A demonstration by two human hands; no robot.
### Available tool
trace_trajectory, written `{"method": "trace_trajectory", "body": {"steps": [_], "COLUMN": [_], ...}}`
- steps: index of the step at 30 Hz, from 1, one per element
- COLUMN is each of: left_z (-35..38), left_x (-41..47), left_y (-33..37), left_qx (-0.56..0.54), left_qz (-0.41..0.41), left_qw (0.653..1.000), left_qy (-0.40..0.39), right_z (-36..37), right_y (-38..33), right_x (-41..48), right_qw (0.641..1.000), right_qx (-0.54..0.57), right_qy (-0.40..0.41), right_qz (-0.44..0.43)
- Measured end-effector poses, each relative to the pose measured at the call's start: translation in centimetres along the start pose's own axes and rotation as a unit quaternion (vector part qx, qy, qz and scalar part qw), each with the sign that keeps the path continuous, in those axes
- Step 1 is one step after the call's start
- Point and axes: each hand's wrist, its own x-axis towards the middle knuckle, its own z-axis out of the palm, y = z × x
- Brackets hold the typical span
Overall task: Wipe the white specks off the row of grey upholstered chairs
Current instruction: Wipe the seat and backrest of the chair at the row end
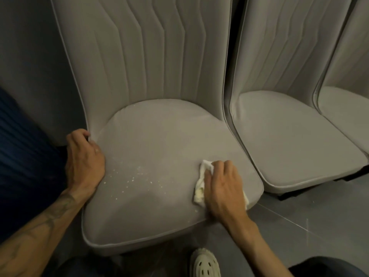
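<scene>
Right hand (223, 186) lies palm down on a white cloth (200, 188), fingers bent over it and grasping it against the seat (159, 148) of the nearest chair (123, 56). The cloth sits near the seat's front right corner. Most of it shows to the left of the knuckles, and a small edge peeks out on the far side of the hand. Its lower part carries a yellowish stain.

Left hand (84, 162) is on the seat's left edge. Its fingers are curled round the side of the chair where the back meets the seat, and the thumb lies on the cushion. The left forearm (40, 222) bears dark tattoos.

White specks (131, 179) are scattered over the front left part of the seat, between the two hands and nearer the left one, apart from the cloth. A few more lie close to the backrest. The back has stitched vertical channels that bend in a zigzag.

Just beside on the right stands a second chair (289, 136) of the same grey, its seat showing no specks that I can make out. A third chair (343, 108) shows at the right edge. All stand on a grey tiled floor (299, 220). A pale clog (204, 264) with holes is on the floor below the seat's front edge. A dark blue ribbed surface (20, 156) fills the left side, with a grey wall (30, 47) above it.
</scene>
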Motion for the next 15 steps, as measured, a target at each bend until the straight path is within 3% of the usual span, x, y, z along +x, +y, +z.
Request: {"method": "trace_trajectory", "body": {"steps": [5,7,11,15], "left_z": [0.0,0.1,0.3,0.3], "left_x": [0.0,0.0,0.0,0.0], "left_y": [-0.4,-0.4,-0.5,-0.5], "left_qx": [0.006,0.006,0.008,0.007], "left_qz": [0.009,0.013,0.016,0.02], "left_qw": [1.0,1.0,1.0,1.0], "left_qy": [-0.001,0.001,0.009,0.012], "right_z": [1.9,1.3,-0.4,1.7], "right_y": [-5.9,-3.9,-0.6,-6.4], "right_x": [-2.7,-1.8,-0.8,-3.5], "right_qw": [0.99,0.991,0.999,0.988], "right_qx": [0.046,0.035,-0.013,0.027], "right_qy": [-0.053,-0.053,0.004,-0.062], "right_qz": [-0.124,-0.121,-0.03,-0.137]}}
